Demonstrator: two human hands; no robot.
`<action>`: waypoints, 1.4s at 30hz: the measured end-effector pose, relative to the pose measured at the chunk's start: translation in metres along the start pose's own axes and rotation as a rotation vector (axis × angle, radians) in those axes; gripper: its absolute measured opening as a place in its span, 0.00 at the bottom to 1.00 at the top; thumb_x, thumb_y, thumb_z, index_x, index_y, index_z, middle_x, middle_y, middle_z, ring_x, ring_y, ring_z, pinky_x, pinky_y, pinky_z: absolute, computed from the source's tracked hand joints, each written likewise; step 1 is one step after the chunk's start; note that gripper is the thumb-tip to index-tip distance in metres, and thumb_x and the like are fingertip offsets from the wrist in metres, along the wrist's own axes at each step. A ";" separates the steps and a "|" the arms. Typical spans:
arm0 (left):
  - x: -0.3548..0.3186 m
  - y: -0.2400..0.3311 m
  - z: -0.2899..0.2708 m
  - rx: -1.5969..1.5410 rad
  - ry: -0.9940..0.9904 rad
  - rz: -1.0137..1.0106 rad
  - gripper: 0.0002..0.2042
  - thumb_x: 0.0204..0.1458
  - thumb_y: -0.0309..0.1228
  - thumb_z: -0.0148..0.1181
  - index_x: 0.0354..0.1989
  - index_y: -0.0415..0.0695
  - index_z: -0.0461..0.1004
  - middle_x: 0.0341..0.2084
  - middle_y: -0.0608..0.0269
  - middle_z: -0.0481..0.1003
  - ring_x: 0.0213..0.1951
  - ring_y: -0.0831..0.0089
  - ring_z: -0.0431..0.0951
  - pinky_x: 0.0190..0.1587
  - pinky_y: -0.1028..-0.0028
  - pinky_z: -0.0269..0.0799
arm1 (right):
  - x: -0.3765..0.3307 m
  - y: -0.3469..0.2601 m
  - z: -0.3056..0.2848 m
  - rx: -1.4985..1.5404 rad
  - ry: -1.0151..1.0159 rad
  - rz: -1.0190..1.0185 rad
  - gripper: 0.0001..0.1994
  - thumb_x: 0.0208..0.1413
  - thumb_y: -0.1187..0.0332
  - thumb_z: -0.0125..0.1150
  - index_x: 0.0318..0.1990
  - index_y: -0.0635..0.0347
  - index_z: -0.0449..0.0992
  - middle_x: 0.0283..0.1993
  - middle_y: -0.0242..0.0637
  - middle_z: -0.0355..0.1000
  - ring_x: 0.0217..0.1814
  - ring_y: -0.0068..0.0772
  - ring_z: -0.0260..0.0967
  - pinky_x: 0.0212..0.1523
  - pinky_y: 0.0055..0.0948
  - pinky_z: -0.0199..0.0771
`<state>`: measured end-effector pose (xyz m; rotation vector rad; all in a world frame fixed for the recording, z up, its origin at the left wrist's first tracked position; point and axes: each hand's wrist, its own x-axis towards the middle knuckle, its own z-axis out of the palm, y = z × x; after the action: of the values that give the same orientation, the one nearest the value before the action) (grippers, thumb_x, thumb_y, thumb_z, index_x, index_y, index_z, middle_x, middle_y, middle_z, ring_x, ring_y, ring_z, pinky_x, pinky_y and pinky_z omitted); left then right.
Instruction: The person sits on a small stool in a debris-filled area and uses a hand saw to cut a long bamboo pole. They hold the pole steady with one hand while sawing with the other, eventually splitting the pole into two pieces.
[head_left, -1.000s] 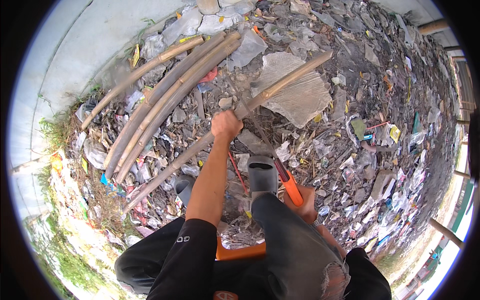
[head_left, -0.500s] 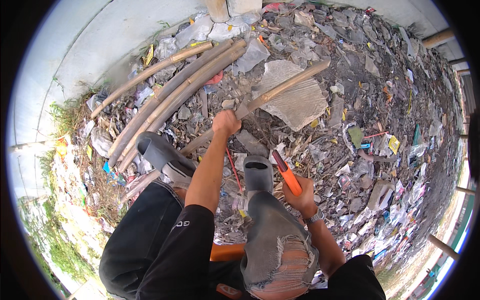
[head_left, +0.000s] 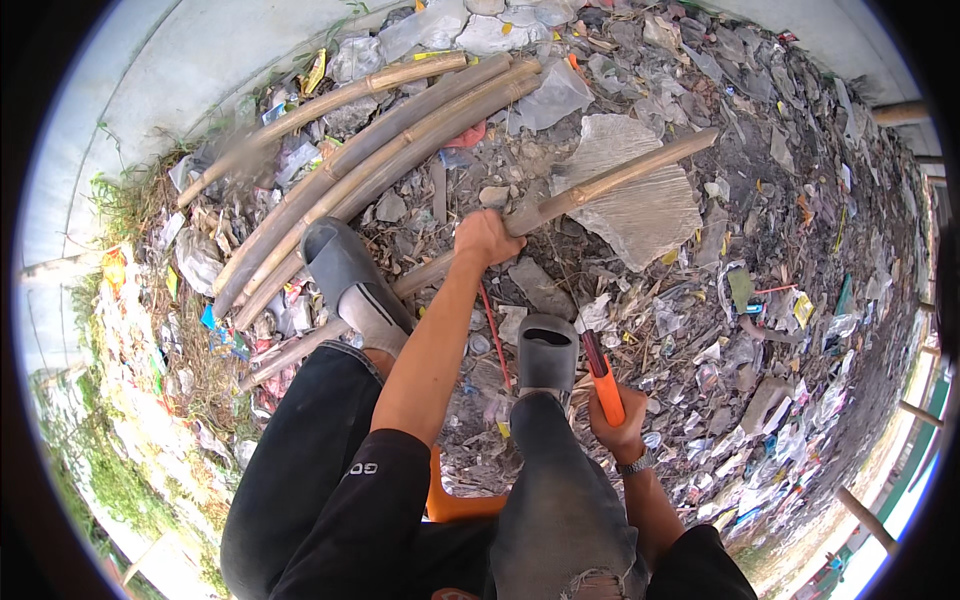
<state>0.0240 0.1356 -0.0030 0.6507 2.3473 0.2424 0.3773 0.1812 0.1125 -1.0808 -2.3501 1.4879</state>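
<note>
A dry, matt bamboo pole [head_left: 600, 190] is gripped, a glossy orange plastic tool handle [head_left: 607, 392] is held, and smooth grey rubber clogs [head_left: 547, 352] are worn.

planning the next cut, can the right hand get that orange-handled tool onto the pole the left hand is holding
Probably yes: the right hand holds the tool just below the pole gripped by the left hand, with only litter-strewn ground between.

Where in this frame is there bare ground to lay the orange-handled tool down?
Little: litter covers nearly all the ground. The barest patch is the dark soil right of the clear plastic sheet. It is crowded around the left hand gripping the bamboo pole, and beside the stacked poles.
</note>
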 end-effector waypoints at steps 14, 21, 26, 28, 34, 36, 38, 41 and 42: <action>0.005 -0.005 0.001 0.020 0.080 0.037 0.26 0.47 0.48 0.67 0.42 0.34 0.83 0.43 0.39 0.82 0.47 0.47 0.84 0.53 0.57 0.80 | 0.051 0.000 0.021 0.039 0.092 0.017 0.10 0.53 0.73 0.65 0.23 0.65 0.73 0.16 0.35 0.65 0.16 0.21 0.62 0.20 0.30 0.63; 0.011 -0.006 -0.003 -0.019 0.020 -0.003 0.24 0.46 0.47 0.67 0.41 0.36 0.84 0.41 0.43 0.83 0.46 0.49 0.85 0.53 0.58 0.80 | 0.020 0.002 0.011 -0.067 0.008 -0.097 0.06 0.49 0.73 0.67 0.25 0.64 0.76 0.17 0.41 0.69 0.15 0.34 0.68 0.22 0.31 0.68; 0.006 -0.010 0.006 -0.012 0.037 -0.033 0.22 0.46 0.44 0.66 0.39 0.36 0.85 0.41 0.42 0.83 0.46 0.49 0.85 0.53 0.58 0.80 | -0.048 0.005 -0.040 -0.224 -0.016 0.042 0.04 0.49 0.73 0.67 0.27 0.63 0.79 0.17 0.39 0.69 0.16 0.34 0.71 0.22 0.31 0.70; 0.004 -0.008 0.006 -0.014 0.043 -0.005 0.21 0.46 0.43 0.65 0.39 0.36 0.85 0.42 0.42 0.83 0.46 0.49 0.85 0.53 0.58 0.80 | 0.003 -0.012 -0.017 -0.164 -0.030 0.042 0.05 0.50 0.73 0.67 0.26 0.64 0.78 0.16 0.37 0.68 0.15 0.29 0.67 0.21 0.30 0.67; -0.001 0.008 0.007 -0.028 0.013 0.002 0.17 0.48 0.38 0.66 0.40 0.38 0.85 0.43 0.44 0.83 0.48 0.50 0.85 0.53 0.59 0.80 | 0.074 -0.028 0.033 0.021 0.065 -0.016 0.07 0.51 0.74 0.66 0.25 0.65 0.76 0.16 0.35 0.66 0.16 0.21 0.59 0.20 0.29 0.62; 0.002 -0.001 0.007 -0.013 0.054 0.021 0.18 0.48 0.40 0.64 0.39 0.37 0.85 0.42 0.41 0.83 0.47 0.48 0.84 0.53 0.58 0.80 | 0.019 -0.011 0.012 -0.077 0.042 0.017 0.05 0.51 0.75 0.66 0.26 0.65 0.77 0.16 0.36 0.67 0.16 0.22 0.64 0.21 0.29 0.65; -0.001 -0.006 0.012 -0.005 0.049 0.019 0.20 0.48 0.42 0.64 0.39 0.36 0.85 0.42 0.40 0.83 0.46 0.47 0.84 0.53 0.58 0.80 | -0.036 -0.009 -0.017 -0.160 0.022 0.055 0.04 0.51 0.75 0.65 0.27 0.65 0.79 0.17 0.37 0.68 0.17 0.23 0.67 0.21 0.30 0.67; -0.007 -0.007 0.012 -0.007 0.010 -0.019 0.21 0.47 0.44 0.66 0.39 0.36 0.84 0.42 0.42 0.83 0.47 0.48 0.84 0.53 0.58 0.80 | -0.037 0.004 -0.019 -0.149 -0.003 0.044 0.05 0.52 0.75 0.65 0.27 0.65 0.78 0.17 0.37 0.68 0.17 0.23 0.68 0.21 0.29 0.67; -0.005 -0.005 0.014 -0.003 0.024 -0.016 0.22 0.47 0.44 0.66 0.40 0.36 0.84 0.42 0.42 0.83 0.47 0.48 0.84 0.53 0.58 0.80 | -0.014 0.001 -0.012 -0.129 0.020 0.028 0.05 0.52 0.74 0.65 0.26 0.65 0.78 0.16 0.37 0.68 0.17 0.23 0.67 0.21 0.29 0.67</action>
<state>0.0343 0.1290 -0.0122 0.6306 2.3733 0.2482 0.3938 0.1806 0.1210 -1.1574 -2.4565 1.3433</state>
